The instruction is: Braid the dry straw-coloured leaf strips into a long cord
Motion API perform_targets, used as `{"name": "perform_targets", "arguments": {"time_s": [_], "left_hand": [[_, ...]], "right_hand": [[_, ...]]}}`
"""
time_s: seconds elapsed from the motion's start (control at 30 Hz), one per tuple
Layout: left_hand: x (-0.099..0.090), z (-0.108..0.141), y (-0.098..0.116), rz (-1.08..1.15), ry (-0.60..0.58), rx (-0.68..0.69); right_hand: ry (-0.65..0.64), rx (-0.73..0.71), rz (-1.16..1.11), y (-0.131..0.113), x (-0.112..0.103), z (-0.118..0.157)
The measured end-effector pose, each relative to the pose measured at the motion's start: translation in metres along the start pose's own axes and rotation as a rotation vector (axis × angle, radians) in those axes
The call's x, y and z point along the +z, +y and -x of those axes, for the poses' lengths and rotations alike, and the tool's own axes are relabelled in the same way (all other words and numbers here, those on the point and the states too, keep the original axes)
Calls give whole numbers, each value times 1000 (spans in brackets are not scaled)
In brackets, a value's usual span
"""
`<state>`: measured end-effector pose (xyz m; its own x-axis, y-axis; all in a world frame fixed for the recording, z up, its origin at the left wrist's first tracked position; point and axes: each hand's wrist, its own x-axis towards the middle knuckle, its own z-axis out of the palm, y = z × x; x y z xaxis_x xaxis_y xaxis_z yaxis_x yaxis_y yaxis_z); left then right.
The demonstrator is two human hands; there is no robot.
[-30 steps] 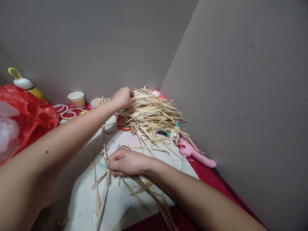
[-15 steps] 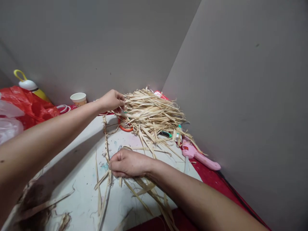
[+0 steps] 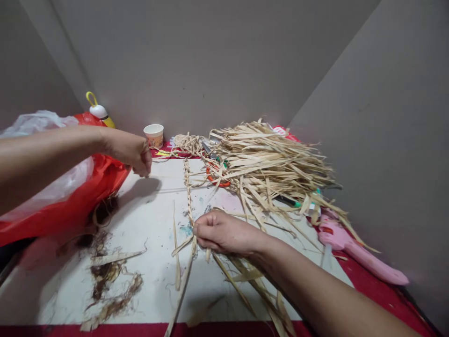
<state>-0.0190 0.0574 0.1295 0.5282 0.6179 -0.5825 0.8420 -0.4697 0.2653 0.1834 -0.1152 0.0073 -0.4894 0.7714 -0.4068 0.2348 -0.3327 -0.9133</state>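
My right hand (image 3: 224, 231) pinches the lower end of a narrow straw braid (image 3: 188, 192), which runs away from me over the white board (image 3: 140, 220). Below the pinch, loose flat strips (image 3: 182, 295) fan out toward the front edge. My left hand (image 3: 135, 152) is closed above the board's far left, fingertips pressed together. From them a faint thin straw strand (image 3: 163, 177) trails rightward, partly blurred. To the right of the braid lies a big heap of dry straw strips (image 3: 270, 159).
Orange-handled scissors (image 3: 218, 180) lie partly under the heap. A pink glue gun (image 3: 361, 252) rests at the right edge. Behind stand a paper cup (image 3: 153, 135) and a coil of braided cord (image 3: 188, 144). A red plastic bag (image 3: 70, 206) and brown fibre scraps (image 3: 108, 271) occupy the left.
My left hand has moved left from the straw heap, a thin strand now trailing from it. My right hand keeps its pinch on the braid. The view has turned left.
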Motion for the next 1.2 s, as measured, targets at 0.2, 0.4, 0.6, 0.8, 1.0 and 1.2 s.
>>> {"name": "perform_targets", "arguments": {"time_s": [0.2,0.4,0.6,0.8,1.0,1.2], "left_hand": [[28,12,5,-496,-24,-189],[63,-17,37,-392,390,143],[89,-41,44,105,426,205],[101,-38,35,354,381,244],[120,-40,40,390,391,240],[123,-33,40,689,336,158]], "right_hand": [[10,45,-7,-1,2,1],[10,88,-22,-2,3,0],[9,92,-38,0,3,-1],[-1,96,-12,2,1,-1],[-5,82,-4,5,-1,-2],[-6,77,-33,6,0,-1]]}}
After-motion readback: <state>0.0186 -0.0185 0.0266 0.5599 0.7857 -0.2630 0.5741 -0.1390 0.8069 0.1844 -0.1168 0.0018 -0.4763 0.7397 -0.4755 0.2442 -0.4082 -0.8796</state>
